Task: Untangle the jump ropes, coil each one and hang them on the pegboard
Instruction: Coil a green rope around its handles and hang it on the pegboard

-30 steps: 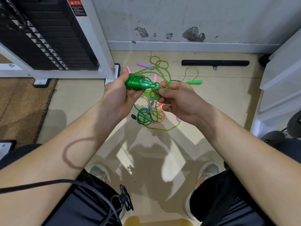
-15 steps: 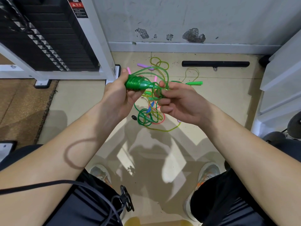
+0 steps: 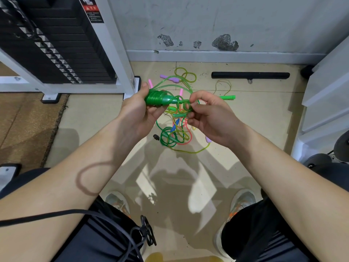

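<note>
The green jump rope (image 3: 157, 98) is up in the air at about knee height, in front of the person. Most of it is wound in tight turns into a thick bundle. The left hand (image 3: 137, 112) grips that bundle, fingers curled under it and the thumb up against its far end. A short length of the same rope runs from the bundle's pointed end to the right hand (image 3: 209, 118), which pinches a small loop of it between thumb and forefinger; the other fingers are bent in loosely below. Both hands are close together, with only that bit of rope between them.

Straight below the hands, on the pale tiled floor (image 3: 255, 114), lies the tangle of ropes (image 3: 174, 135): green, yellow, pink and a touch of blue, knotted over one another. Strands from it climb toward the held rope. Loose handles lie around it: a purple handle (image 3: 171, 78) and a pink handle (image 3: 150, 83) on the far side, and a bright green handle (image 3: 227, 97) to the right.

Further off, a black bar (image 3: 250, 75) lies along the foot of the chipped wall (image 3: 224, 42). A weight stack (image 3: 56, 44) in a white frame stands at the left, with a brown mat (image 3: 24, 120) in front of it.
</note>
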Tool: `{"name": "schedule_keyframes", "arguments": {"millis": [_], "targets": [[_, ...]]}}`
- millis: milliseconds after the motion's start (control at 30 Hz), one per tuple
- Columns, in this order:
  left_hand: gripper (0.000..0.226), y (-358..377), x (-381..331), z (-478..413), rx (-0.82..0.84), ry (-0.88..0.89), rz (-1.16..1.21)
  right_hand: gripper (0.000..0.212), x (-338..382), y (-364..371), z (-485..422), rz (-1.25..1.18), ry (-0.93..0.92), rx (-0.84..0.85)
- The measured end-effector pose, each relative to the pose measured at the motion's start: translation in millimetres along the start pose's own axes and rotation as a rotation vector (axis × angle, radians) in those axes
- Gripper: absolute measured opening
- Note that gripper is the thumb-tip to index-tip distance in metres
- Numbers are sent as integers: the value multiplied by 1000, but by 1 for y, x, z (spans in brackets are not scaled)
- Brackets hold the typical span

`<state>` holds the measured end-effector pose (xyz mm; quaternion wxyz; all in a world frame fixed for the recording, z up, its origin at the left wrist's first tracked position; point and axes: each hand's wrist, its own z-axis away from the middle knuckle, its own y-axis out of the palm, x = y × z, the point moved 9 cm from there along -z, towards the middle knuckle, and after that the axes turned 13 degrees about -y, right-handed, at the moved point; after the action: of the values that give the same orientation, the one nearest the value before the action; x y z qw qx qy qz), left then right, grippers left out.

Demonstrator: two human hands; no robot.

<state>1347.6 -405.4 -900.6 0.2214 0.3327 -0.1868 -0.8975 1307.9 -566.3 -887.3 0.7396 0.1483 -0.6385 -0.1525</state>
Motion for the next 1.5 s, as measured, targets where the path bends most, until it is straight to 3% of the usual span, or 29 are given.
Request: {"name": "schedule_keyframes", "arguments": {"millis": [167,233,400,700,1000,1100,1267,1500], "targets": [[35,0,2,1,-9,-2,-17,22,-5,-2,-2,-56,42,-66],[36,1,2,1,-6,-2,-16,12,-4,-1,-2,-56,43,-53],[39,1,4,0,-5,-6,-37,25,-2,-5,-4,189,-26,-30],[37,-7,-3,-7,-53,19,-39,12,12,-10,-2,296,-163,-58],[24,-30,-18,-14,-195,77,9,9,16,-22,-1,455,-179,-124],[20,-39,-29,-16,-228,105,35,8,21,-28,-3,393,-180,-100],[33,-47,-30,-23,-263,120,-18,14,21,-23,-3,192,-182,-64],[37,-51,-18,-32,-267,78,-121,25,31,-22,-6,141,-215,-70]]}}
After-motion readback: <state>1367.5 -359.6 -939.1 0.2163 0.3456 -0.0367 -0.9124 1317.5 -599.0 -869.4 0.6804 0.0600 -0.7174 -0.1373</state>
